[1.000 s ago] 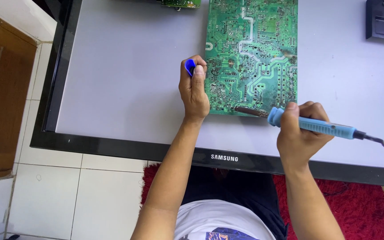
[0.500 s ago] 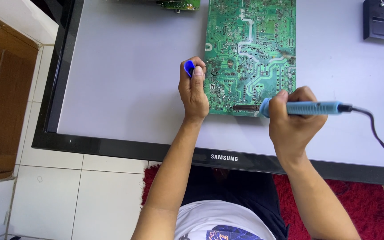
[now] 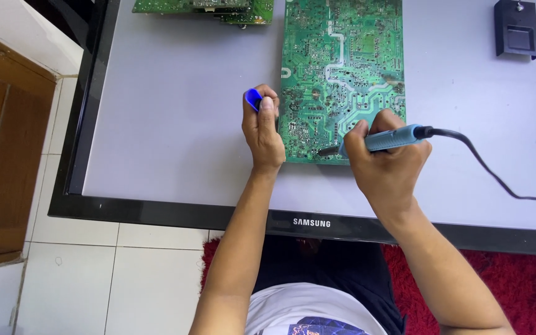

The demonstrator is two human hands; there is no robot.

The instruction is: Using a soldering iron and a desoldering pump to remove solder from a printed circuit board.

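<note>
A green circuit board (image 3: 342, 68) lies solder side up on a grey flat screen (image 3: 169, 111) that rests face up on the floor. My left hand (image 3: 265, 133) sits at the board's lower left edge, shut on a small blue tool (image 3: 253, 98) whose round end sticks out above the fingers. My right hand (image 3: 386, 164) grips a blue-handled soldering iron (image 3: 392, 139). The iron's dark tip (image 3: 327, 151) points left and touches the board near its bottom edge. A black cable (image 3: 497, 177) runs from the handle off to the right.
Another green circuit board (image 3: 206, 7) lies at the screen's top edge. A black box-shaped part (image 3: 516, 30) sits at the top right of the screen. A wooden cabinet (image 3: 1, 155) stands at left on white floor tiles. A red rug (image 3: 510, 285) lies below.
My right hand has moved left and turned the soldering iron closer to level, bringing its tip onto the board's lower edge. My left hand has held its place with the blue tool.
</note>
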